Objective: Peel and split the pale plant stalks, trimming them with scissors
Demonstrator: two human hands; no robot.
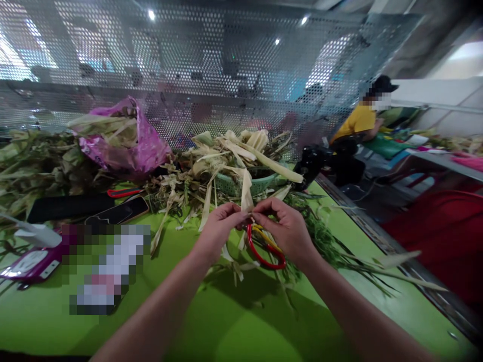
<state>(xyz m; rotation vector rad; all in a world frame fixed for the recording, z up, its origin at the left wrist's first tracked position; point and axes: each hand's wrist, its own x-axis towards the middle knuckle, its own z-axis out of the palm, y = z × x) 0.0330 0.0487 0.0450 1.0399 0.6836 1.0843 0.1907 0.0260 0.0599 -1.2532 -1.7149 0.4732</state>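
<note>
Between my two hands stands a pale dried corn husk (246,191), pinched at its lower end. My left hand (226,221) is closed on it, thumb against fingers. From the other side my right hand (281,226) pinches the same end with thumb and forefinger. Red-handled scissors (266,264) hang or lie just below the right hand; whether that hand touches them I cannot tell. A yellow strip or handle part (266,236) shows beside the red loop. Behind the hands, a green basket (260,186) is heaped with dried husks (241,148).
A pink plastic bag (151,146) of husks sits back left. Phones (118,211), a red cutter (124,192) and a purple power strip (30,266) lie on the green table (181,322). Green sprigs (328,236) lie right. A perforated metal screen (181,60) stands behind; a person in yellow (358,120) sits far right.
</note>
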